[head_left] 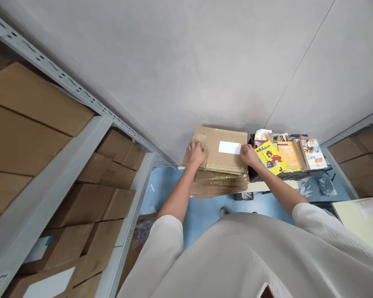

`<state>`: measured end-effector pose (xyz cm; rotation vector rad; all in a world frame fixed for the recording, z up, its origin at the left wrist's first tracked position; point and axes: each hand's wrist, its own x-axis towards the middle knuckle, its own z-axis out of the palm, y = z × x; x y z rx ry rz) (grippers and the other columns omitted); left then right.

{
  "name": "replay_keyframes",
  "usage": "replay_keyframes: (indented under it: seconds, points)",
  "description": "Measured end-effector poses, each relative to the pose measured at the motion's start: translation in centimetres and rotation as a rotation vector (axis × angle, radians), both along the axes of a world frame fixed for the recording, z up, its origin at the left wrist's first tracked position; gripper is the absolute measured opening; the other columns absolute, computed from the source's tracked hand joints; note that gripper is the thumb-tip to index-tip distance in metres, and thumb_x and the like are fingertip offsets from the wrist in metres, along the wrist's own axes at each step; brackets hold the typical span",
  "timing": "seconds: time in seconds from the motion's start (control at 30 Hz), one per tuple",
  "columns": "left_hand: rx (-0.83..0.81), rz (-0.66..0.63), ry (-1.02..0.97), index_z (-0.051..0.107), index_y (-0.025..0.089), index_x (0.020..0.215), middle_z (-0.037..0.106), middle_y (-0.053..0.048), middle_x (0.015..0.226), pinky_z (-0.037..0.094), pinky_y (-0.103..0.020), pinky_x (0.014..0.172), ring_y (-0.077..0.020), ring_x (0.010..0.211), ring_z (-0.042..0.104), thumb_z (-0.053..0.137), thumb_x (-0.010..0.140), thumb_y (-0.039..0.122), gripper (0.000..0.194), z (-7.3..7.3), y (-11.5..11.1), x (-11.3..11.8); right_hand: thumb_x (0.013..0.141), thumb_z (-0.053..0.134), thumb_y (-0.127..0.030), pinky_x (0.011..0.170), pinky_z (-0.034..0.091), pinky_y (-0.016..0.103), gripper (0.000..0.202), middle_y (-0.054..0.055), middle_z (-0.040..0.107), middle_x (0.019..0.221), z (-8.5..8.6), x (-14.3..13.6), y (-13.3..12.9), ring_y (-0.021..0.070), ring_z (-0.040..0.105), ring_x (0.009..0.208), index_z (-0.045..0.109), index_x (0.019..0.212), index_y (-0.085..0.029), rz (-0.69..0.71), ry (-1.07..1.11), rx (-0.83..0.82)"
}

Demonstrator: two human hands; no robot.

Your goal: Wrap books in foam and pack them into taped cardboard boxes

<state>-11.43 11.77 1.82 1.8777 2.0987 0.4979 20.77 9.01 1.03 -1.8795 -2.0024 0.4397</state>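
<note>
Atop the cardboard stack (219,189), touching the flat top package (213,152) with curled left hand (197,153) and, near its white label (228,147), right hand (248,155); cannot tell if gripping. Seemingly already labelled on top, cannot tell below; beside the book crate (262,177).

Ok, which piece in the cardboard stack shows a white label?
The top piece, its white label beside the right hand; the visible edges of the pieces beneath show none.

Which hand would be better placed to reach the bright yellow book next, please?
Probably the right hand: it is at the right edge of the cardboard stack, close to the yellow book, while the left hand rests on the stack's left side, farther away.
</note>
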Motion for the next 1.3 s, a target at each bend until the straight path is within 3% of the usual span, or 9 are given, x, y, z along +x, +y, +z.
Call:
replay_keyframes:
  seconds: [0.1,0.23,0.33,0.5,0.8,1.07,1.3]
  points:
    - [-0.054,0.062,0.017,0.059,0.016,0.153,0.039,-0.024,0.175,0.034,-0.061,0.131,-0.0431,0.161,0.038,0.057,0.1,0.041,0.058,0.3,0.5,-0.1,0.098,0.055,-0.026,0.097,0.06,0.048,0.032,0.02,0.065,0.142,0.1,-0.3,0.0,0.0339,0.069,0.112,0.069,0.126,-0.019,-0.032,0.015,-0.02]
    - [-0.085,0.032,0.019,0.055,0.018,0.157,0.037,-0.022,0.177,0.038,-0.059,0.128,-0.0432,0.157,0.042,0.058,0.099,0.041,0.063,0.9,0.6,-0.1,0.097,0.054,-0.027,0.104,0.057,0.051,0.033,0.019,0.066,0.14,0.4,-0.5,0.0,0.0356,0.067,0.118,0.069,0.126,-0.019,-0.029,0.027,0.016]
    - [-0.049,0.038,0.003,0.057,0.021,0.156,0.037,-0.02,0.177,0.04,-0.062,0.126,-0.0454,0.155,0.044,0.062,0.096,0.042,0.063,1.3,0.5,0.0,0.096,0.054,-0.026,0.113,0.051,0.054,0.032,0.019,0.068,0.136,0.8,-0.6,0.2,0.0372,0.063,0.126,0.07,0.124,-0.02,-0.003,0.056,0.078]
    - [0.083,0.043,-0.088,0.064,0.022,0.146,0.04,-0.022,0.174,0.038,-0.07,0.123,-0.05,0.153,0.042,0.07,0.09,0.038,0.059,2.1,0.6,-0.1,0.093,0.056,-0.023,0.114,0.05,0.059,0.03,0.02,0.068,0.135,1.6,-0.5,0.4,0.0383,0.063,0.126,0.071,0.119,-0.02,-0.009,0.147,0.158]
    - [0.201,0.002,-0.121,0.067,0.023,0.142,0.039,-0.02,0.175,0.034,-0.073,0.126,-0.0505,0.156,0.038,0.071,0.091,0.034,0.053,5.7,0.7,1.2,0.094,0.057,-0.024,0.117,0.051,0.055,0.027,0.017,0.064,0.139,3.7,1.2,-0.7,0.0352,0.061,0.132,0.071,0.117,-0.022,-0.04,0.245,0.275]
    - [0.278,-0.081,-0.129,0.067,0.024,0.142,0.042,-0.016,0.174,0.033,-0.071,0.129,-0.0473,0.157,0.037,0.07,0.092,0.034,0.05,8.5,0.5,5.1,0.096,0.055,-0.024,0.121,0.048,0.056,0.026,0.016,0.065,0.137,6.7,5.4,-3.0,0.0336,0.059,0.136,0.072,0.116,-0.022,-0.097,0.249,0.44]
    - [0.347,-0.243,-0.136,0.068,0.024,0.14,0.046,-0.015,0.172,0.033,-0.07,0.131,-0.0448,0.158,0.037,0.064,0.095,0.031,0.045,10.5,-0.8,13.1,0.098,0.056,-0.026,0.12,0.048,0.056,0.025,0.016,0.065,0.141,8.6,12.8,-8.5,0.0344,0.059,0.137,0.073,0.116,-0.024,-0.251,0.234,0.526]
